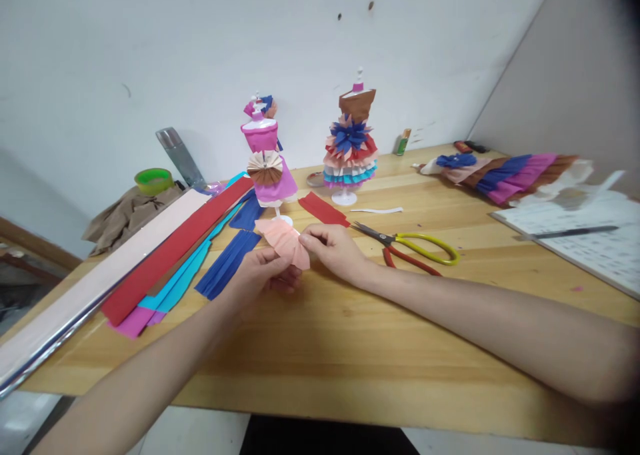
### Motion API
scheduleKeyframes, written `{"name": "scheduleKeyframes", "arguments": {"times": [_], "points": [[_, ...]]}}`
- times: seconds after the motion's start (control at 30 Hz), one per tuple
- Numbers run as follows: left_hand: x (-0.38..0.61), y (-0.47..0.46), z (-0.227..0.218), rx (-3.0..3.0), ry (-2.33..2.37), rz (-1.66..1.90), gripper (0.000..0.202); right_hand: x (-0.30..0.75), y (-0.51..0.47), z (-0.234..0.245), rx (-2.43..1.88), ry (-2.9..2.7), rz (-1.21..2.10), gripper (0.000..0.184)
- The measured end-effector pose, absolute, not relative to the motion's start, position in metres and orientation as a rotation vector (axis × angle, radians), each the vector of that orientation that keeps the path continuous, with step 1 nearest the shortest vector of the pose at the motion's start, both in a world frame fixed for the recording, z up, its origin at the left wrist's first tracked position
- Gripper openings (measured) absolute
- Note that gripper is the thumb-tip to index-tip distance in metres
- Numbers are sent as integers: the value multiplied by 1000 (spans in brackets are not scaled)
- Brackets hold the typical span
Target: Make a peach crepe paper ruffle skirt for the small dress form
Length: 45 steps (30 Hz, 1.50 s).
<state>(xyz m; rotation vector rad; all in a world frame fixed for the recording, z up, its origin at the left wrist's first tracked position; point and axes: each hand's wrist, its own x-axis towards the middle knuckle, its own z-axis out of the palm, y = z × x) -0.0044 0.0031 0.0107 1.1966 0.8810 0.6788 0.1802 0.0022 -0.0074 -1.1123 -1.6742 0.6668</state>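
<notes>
A peach piece of crepe paper [281, 236], gathered into a ruffled fan, is held just above the table between both hands. My left hand [267, 272] pinches its lower edge, fingers curled beneath. At its right edge my right hand [333, 247] grips the paper between thumb and forefinger. Just behind stands a small mannequin [261, 138] in a pink paper dress with a cream and brown rosette. To its right is another mannequin [358, 105] with a brown top and layered ruffled skirt. Blue crepe paper strips [227, 262] lie left of my hands.
Scissors [420, 245] with yellow and red handles and a red paper piece [324, 208] lie right of centre. Long red paper [180, 248] and a pale pink roll [105, 282] cover the left. A paper-dressed figure [515, 175] and a printed booklet [575, 242] lie right.
</notes>
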Motion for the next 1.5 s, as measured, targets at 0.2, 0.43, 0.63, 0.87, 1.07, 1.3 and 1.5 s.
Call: {"name": "scheduleKeyframes", "arguments": {"times": [0.2, 0.43, 0.63, 0.87, 1.07, 1.3, 1.5], "points": [[-4, 1, 13, 1225, 862, 671, 34, 180, 3, -8, -1122, -1680, 662, 32], [0, -1, 11, 1285, 988, 592, 37, 179, 0, -9, -1114, -1711, 662, 32], [-10, 5, 29, 1541, 926, 194, 19, 188, 6, -4, -1046, -1767, 587, 31], [-53, 30, 64, 1658, 504, 846, 41, 198, 11, 5, -711, -2215, 273, 28], [-46, 46, 57, 2146, 873, 678, 25, 197, 8, 13, -554, -2451, 242, 28], [-29, 34, 48, 2192, 601, 166, 40, 199, 8, 19, -523, -2547, 245, 29], [-25, 31, 37, 2063, 545, 85, 40, 199, 6, 18, -562, -2523, 152, 23]]}}
